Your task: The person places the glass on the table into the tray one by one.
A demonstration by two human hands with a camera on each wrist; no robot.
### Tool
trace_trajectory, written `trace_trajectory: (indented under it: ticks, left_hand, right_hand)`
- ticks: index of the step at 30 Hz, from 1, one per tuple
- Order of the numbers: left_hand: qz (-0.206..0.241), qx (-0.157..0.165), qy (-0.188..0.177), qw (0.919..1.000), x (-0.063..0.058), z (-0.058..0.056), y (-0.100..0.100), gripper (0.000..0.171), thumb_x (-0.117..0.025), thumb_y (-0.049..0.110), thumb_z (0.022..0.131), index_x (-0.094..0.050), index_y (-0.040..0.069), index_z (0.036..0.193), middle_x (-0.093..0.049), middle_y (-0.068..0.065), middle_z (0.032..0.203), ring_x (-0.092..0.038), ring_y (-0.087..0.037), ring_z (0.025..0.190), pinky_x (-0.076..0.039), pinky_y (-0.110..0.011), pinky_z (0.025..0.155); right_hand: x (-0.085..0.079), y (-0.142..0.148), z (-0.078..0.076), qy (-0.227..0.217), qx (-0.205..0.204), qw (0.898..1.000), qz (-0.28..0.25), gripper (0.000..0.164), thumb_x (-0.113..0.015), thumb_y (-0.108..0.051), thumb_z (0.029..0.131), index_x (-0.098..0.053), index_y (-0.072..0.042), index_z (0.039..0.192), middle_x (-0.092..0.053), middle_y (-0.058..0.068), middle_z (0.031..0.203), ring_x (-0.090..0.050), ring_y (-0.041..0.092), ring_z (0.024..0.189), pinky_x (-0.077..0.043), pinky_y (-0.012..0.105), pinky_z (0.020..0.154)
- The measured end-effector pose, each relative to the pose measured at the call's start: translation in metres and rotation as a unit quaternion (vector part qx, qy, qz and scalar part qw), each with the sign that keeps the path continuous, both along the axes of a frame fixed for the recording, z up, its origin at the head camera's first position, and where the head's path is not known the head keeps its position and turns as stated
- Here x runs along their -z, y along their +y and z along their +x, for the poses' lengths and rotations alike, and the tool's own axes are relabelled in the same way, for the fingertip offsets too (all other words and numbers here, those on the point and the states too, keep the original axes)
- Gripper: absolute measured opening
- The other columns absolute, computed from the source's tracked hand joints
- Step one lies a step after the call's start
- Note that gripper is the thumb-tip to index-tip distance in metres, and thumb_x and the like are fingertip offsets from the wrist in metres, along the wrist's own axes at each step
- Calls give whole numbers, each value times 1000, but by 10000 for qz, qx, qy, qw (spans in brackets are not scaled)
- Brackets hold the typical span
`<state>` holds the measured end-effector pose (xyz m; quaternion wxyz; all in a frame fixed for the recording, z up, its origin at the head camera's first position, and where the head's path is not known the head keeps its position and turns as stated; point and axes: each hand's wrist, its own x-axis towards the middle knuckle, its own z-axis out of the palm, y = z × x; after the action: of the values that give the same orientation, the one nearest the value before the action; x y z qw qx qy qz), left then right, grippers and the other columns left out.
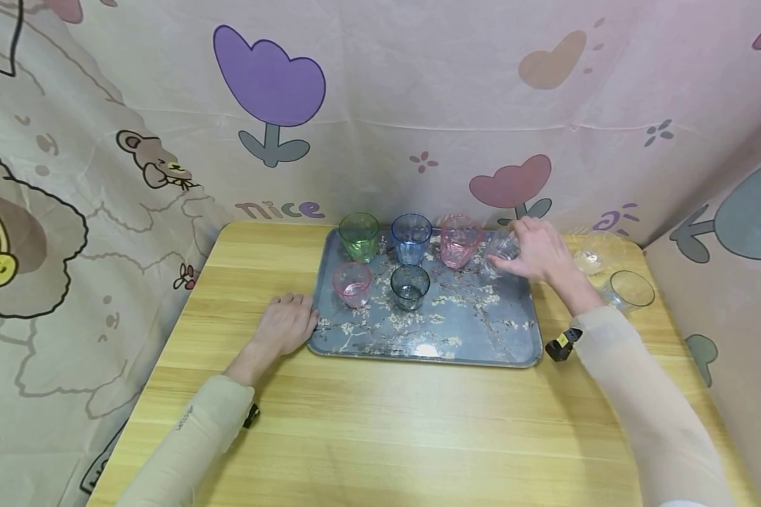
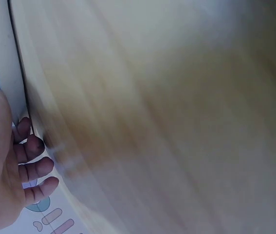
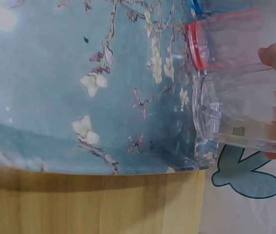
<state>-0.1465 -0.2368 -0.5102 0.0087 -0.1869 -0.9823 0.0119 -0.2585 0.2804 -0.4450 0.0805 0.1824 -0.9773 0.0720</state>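
Note:
My right hand (image 1: 537, 255) grips a clear glass (image 1: 502, 252) at the back right corner of the blue floral tray (image 1: 482, 338). In the right wrist view the thumb and fingers are around the clear glass (image 3: 240, 108), whose base is close over the tray. Just left of it stands a pink-red glass (image 1: 459, 243), then a blue glass (image 1: 411, 241) and a green glass (image 1: 359, 239). In front of these are a pink glass (image 1: 353, 286) and a dark grey glass (image 1: 410, 289). My left hand (image 1: 284, 324) rests at the tray's left edge, fingers relaxed.
On the wooden table (image 1: 380, 429), right of the tray, are another clear glass (image 1: 599, 252) and a clear dark-rimmed glass (image 1: 629, 290). A patterned cloth (image 1: 380, 91) hangs close behind the table and along both sides.

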Motion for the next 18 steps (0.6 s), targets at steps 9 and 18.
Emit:
trace_trajectory:
  ticks: [9,18]
  left_hand:
    - [-31,-11,-44,10000,0,0,0,38,-45,35,109,-63,1,112,-73,-21,107,-67,-39,104,-56,-53,89]
    - [-52,-17,-74,10000,0,-1,1,36,-46,35,108,-61,3,108,-72,-19,104,-67,-37,102,-55,-52,88]
  right_hand:
    - [4,2,-16,-121,67,9999,88,87,-72,-68,83,-60,6,127,-67,24,112,-63,39,103,-51,54,94]
    - [6,2,-23,-147,80,9995,265,71,-77,-64,82,-60,-1,110,-63,18,99,-60,35,92,-50,52,89]
